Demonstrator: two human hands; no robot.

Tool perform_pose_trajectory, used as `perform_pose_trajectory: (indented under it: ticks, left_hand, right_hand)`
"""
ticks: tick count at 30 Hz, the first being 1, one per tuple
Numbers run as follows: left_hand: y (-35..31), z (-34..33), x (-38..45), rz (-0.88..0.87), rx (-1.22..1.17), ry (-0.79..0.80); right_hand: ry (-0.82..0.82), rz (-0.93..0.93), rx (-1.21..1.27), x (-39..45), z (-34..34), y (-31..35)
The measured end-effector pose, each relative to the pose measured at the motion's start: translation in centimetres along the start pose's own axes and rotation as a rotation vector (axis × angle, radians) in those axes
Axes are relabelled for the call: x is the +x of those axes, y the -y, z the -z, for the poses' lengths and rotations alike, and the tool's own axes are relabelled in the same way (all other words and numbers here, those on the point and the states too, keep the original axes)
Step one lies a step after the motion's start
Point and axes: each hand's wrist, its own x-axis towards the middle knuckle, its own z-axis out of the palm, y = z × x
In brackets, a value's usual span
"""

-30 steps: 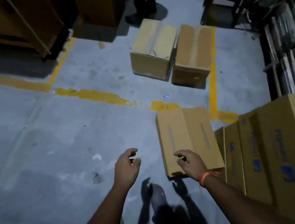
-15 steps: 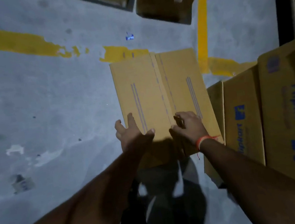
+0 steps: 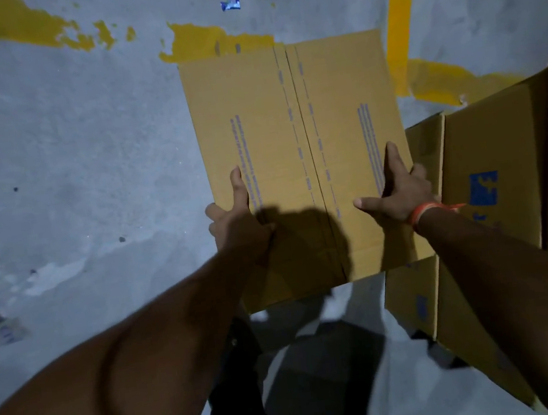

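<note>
Head view: a cardboard box (image 3: 290,129) is being gripped at both sides, w/ its centre seam running away from the camera. It is being seen against the grey concrete floor (image 3: 87,161), just left of the printed boxes (image 3: 487,153) stacked at the right; its right edge is overlapping them in the picture (touching or not can't be told).

The left hand (image 3: 237,225) is being clamped on the box's left edge: one finger is being laid along the top and the rest are being wrapped over the side. The right hand (image 3: 398,192), w/ an orange wristband (image 3: 421,213), is being clamped on the right edge, the thumb being spread across the top and the fingers hooked over the side. The hands are being kept well apart, w/ the box's full width btwn them.

Change vs. half a sec ago: then both hands were being brought down close together at the near edge, w/ nothing gripped. Now they are being set wide on opposite sides. So the reach is prob. being finished and a lift is being started. Whether the box is already being raised off the floor can't be told, though its near edge is being shown over the person's legs. Beyond it, a yellow line (image 3: 399,2) is being left untouched.
</note>
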Motion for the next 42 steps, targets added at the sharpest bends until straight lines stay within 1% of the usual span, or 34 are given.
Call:
perform_pose_trajectory:
  ticks: [3, 6, 8, 10, 13, 16, 18, 24, 29, 33, 35, 38, 42]
  left_hand:
    - [0.6, 0.6, 0.0, -0.019, -0.068, 0.0]
    - [1.3, 2.9, 0.3, 0.01, -0.14, 0.005]
    - [1.9, 5.4, 0.5, 0.016, -0.159, -0.041]
    - [2.8, 8.4, 0.4, -0.022, -0.149, -0.109]
    - [5.6, 13.1, -0.5, -0.053, -0.105, -0.2]
    - [10.3, 17.2, -2.4, -0.026, -0.101, -0.278]
    - [14.2, 19.6, -4.2, 0.01, -0.137, -0.331]
    - [28.2, 24.8, -11.2, 0.179, -0.286, -0.48]
    - [40.5, 25.0, -19.3, 0.333, -0.406, -0.589]
    - [48.4, 23.2, -25.0, 0.439, -0.464, -0.682]
    - [51.3, 21.9, -27.5, 0.482, -0.469, -0.714]
    - [54.4, 19.4, -31.3, 0.541, -0.467, -0.726]
    - [55.7, 17.0, -36.6, 0.606, -0.483, -0.744]
  right_hand:
    - [-0.057, 0.016, -0.015, -0.6, 0.5, 0.6]
    - [-0.089, 0.066, -0.002, -1.7, 0.7, 2.1]
    - [-0.104, 0.116, 0.028, -2.8, 0.7, 4.3]
    - [-0.118, 0.167, 0.028, -4.1, 0.4, 7.0]
    - [-0.115, 0.239, 0.044, -6.9, -0.9, 11.5]
    - [-0.084, 0.312, 0.088, -10.0, -3.2, 16.3]
    - [-0.068, 0.367, 0.072, -12.3, -5.1, 19.6]
    - [0.007, 0.567, -0.018, -20.6, -12.9, 28.8]
    - [0.12, 0.744, -0.119, -28.3, -20.9, 34.2]
    - [0.178, 0.875, -0.183, -33.5, -27.5, 35.9]
    - [0.209, 0.929, -0.202, -35.3, -30.4, 35.5]
    - [0.272, 0.961, -0.256, -37.9, -33.6, 34.7]
    - [0.29, 1.025, -0.34, -42.0, -34.4, 33.7]
